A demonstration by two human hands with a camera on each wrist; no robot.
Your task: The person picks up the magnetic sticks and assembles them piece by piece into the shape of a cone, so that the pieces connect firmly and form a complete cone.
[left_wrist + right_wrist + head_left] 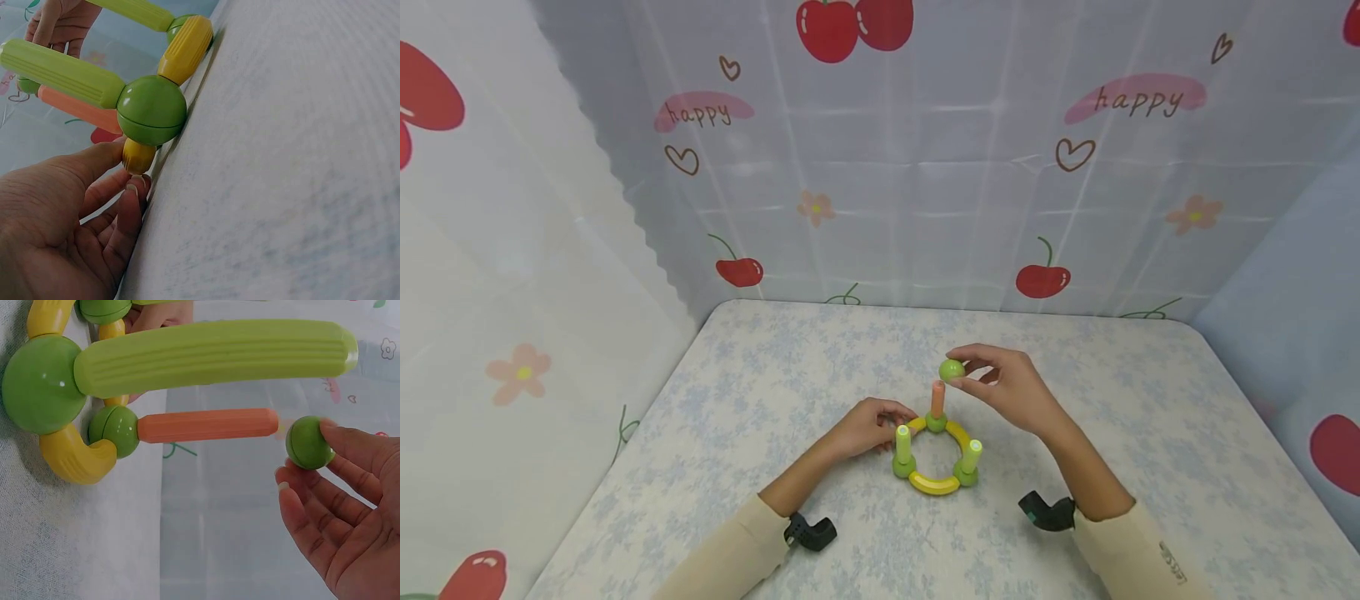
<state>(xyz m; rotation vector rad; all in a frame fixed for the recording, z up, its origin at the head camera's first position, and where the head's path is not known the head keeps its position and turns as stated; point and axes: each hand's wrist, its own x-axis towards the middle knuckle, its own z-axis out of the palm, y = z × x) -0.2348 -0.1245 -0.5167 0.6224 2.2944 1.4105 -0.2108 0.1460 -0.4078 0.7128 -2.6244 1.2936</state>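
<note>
My right hand [1011, 387] pinches a green ball [952, 371] between thumb and fingers. In the right wrist view the ball [306, 442] is just off the free end of an orange rod [209, 425], apart from it by a small gap. That rod rises from a ring of yellow curved rods [934, 485] joined by green balls [903, 467]. Two light green rods [972, 456] also stand up from the ring. At the ring's left side, my left hand [865, 429] grips a yellow curved rod [139, 156] with thumb and fingertips, low against the tabletop.
The ring sits on a table [760, 358] with a pale blue floral cover. A printed curtain [880, 183] closes off the back and sides. Black wrist devices [811, 532] are worn at both sleeve cuffs.
</note>
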